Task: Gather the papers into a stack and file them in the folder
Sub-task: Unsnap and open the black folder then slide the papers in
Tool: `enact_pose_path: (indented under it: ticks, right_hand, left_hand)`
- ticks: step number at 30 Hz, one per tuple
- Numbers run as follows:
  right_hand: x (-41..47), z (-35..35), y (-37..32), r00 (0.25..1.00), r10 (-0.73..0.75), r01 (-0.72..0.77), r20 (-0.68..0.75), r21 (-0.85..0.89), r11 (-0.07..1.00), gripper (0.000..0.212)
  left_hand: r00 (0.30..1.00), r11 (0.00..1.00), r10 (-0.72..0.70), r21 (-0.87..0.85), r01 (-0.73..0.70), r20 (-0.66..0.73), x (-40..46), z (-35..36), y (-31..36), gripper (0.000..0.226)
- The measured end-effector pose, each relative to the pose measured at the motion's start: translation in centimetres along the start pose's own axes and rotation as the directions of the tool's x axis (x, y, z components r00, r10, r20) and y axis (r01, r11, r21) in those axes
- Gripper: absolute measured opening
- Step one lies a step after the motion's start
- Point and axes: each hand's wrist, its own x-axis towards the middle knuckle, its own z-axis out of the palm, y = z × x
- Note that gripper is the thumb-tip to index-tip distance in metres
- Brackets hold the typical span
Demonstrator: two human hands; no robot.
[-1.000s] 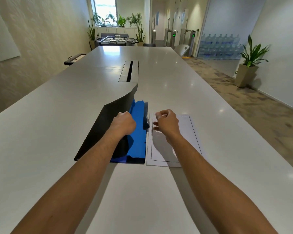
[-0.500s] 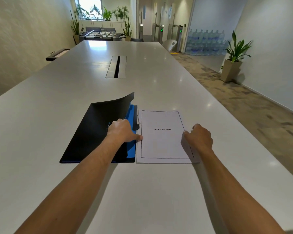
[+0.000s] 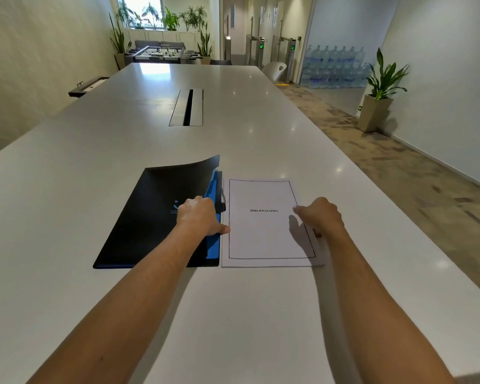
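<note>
Fingers (image 3: 299, 208) of the right hand (image 3: 320, 216) are curled loosely over the right edge of the papers (image 3: 263, 239); the fingertips touch the top sheet near its printed border, and the thumb goes under the edge, so whether the hand really grips the stack cannot be told. The left hand (image 3: 200, 216) lies palm down on the folder (image 3: 150, 217), fingers spread flat and released, pressing on the black cover, with the thumb tip reaching the left edge of the papers.

Two hands are seen, one folder and one stack of papers. How many sheets are in the stack cannot be counted; only the top sheet shows, with a thin black frame and the word BIBLIOGRAPHY.

The stack lies flat on the white desk (image 3: 67, 217), just beside the folder on its right side, between the two hands. The black cover is lifted and curved at its far right corner, and a blue inner part (image 3: 215, 189) shows under it along the right side. A small dark clip at that side is partly hidden by the left hand. The pale logo on the cover is half covered and too small to read.
</note>
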Motion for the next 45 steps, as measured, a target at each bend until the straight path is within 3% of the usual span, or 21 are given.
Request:
enact_pose_path:
  ticks: [2, 7, 9, 12, 14, 15, 18, 22, 25, 29, 31, 34, 37, 42, 45]
  right_hand:
    - [0.4, -0.5, 0.7, 0.998, 0.041, -0.046, 0.052, 0.092, 0.995, 0.037]
    - [0.5, -0.4, 1.0, 0.981, 0.086, -0.144, 0.175, 0.351, 0.925, 0.074]
    - [0.3, 0.4, 0.5, 0.989, 0.059, -0.092, 0.137, 0.249, 0.964, 0.070]
    - [-0.3, 1.0, -0.9, 0.998, -0.016, 0.014, 0.055, 0.034, 0.999, 0.039]
    - [-0.5, 1.0, -1.7, 0.997, -0.031, 0.031, 0.072, 0.003, 1.000, 0.025]
    - [-0.6, 1.0, -2.0, 0.996, -0.035, 0.034, 0.087, 0.007, 0.999, 0.029]
    - [-0.4, 0.6, -1.9, 0.988, -0.049, 0.038, 0.147, 0.076, 0.996, 0.040]
    - [-0.6, -0.2, -0.7, 0.972, -0.047, -0.008, 0.230, 0.234, 0.972, 0.009]
    - [-0.5, -0.4, 0.3, 0.949, 0.000, -0.120, 0.314, 0.363, 0.924, 0.031]
    - [-0.5, -0.5, 0.9, 0.938, 0.001, -0.204, 0.346, 0.553, 0.808, 0.017]
    - [-0.4, -0.7, 0.8, 0.947, -0.036, -0.163, 0.320, 0.573, 0.803, 0.014]
    - [0.0, -1.7, 0.3, 0.965, -0.054, -0.117, 0.256, 0.610, 0.784, 0.020]
    - [0.1, -2.7, -1.0, 0.991, -0.053, -0.049, 0.124, 0.699, 0.714, 0.027]
    - [-0.8, -3.4, -4.2, 0.999, -0.012, 0.045, -0.047, 0.804, 0.593, 0.031]
    - [-2.2, -2.2, -6.2, 0.977, -0.075, 0.191, -0.198, 0.667, 0.720, 0.034]
  left_hand:
    - [1.000, 1.000, 0.001, -0.007, -0.001, 0.004, 0.1, 0.0, 0.0, 0.085]
    - [1.000, 1.000, 0.001, -0.026, 0.000, 0.009, 0.1, 0.1, 0.0, 0.085]
    - [1.000, 0.999, -0.001, -0.032, 0.002, 0.010, 0.1, 0.2, 0.0, 0.084]
    - [1.000, 0.999, -0.002, -0.043, 0.003, 0.004, 0.0, 0.1, 0.0, 0.083]
    - [1.000, 0.999, -0.001, -0.043, 0.001, 0.003, -0.1, 0.1, -0.1, 0.082]
    - [1.000, 0.999, -0.001, -0.042, 0.002, 0.004, -0.2, 0.1, -0.1, 0.082]
    - [1.000, 0.999, -0.003, -0.040, 0.003, 0.002, -0.4, 0.1, -0.1, 0.082]
    - [1.000, 0.999, 0.001, -0.043, -0.001, -0.002, -0.5, 0.1, -0.1, 0.083]
    - [1.000, 0.999, 0.004, -0.049, -0.004, -0.005, -0.4, 0.1, -0.2, 0.083]
    - [1.000, 0.998, 0.026, -0.064, -0.025, 0.002, -0.5, 0.1, -0.3, 0.079]
    - [1.000, 0.994, 0.022, -0.110, -0.020, 0.014, -0.4, 0.1, -0.6, 0.071]
    - [0.999, 0.968, -0.007, -0.251, 0.015, 0.036, 0.0, -0.4, -1.6, 0.038]
    - [1.000, 0.953, -0.003, -0.302, 0.011, 0.027, 0.1, -0.7, -2.7, 0.017]
    - [1.000, 0.950, 0.011, -0.313, -0.013, -0.009, -0.3, -1.0, -3.1, 0.016]
    - [1.000, 0.946, 0.014, -0.322, -0.021, -0.024, -0.3, -1.7, -3.4, 0.018]
